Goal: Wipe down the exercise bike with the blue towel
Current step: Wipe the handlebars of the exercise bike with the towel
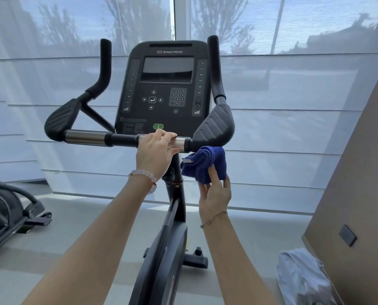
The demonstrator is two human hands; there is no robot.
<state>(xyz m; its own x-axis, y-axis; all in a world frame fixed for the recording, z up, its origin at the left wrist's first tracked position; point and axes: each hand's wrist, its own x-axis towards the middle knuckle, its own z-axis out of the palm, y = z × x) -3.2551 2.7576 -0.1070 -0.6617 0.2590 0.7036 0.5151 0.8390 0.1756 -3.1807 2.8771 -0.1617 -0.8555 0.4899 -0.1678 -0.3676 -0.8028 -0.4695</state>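
1. Second machine [5,214], far L on floor: sitting well apart, not involved
2. Exercise bike [166,89], centre: console dark; horizontal handlebar [86,137] running across below it
3. Left hand [155,150]: wrapping closed over handlebar's R metal section, steadying
4. Blue towel [205,164], bunched, just under R elbow pad [214,126]: right hand [216,194] pinching it from below w/ fingers
5. White bundle [302,278], floor, far R

Risk, judged: loose pinch letting towel drop; L hand covering metal grip, so that patch getting skipped; towel pressing green console button [158,126] accidentally
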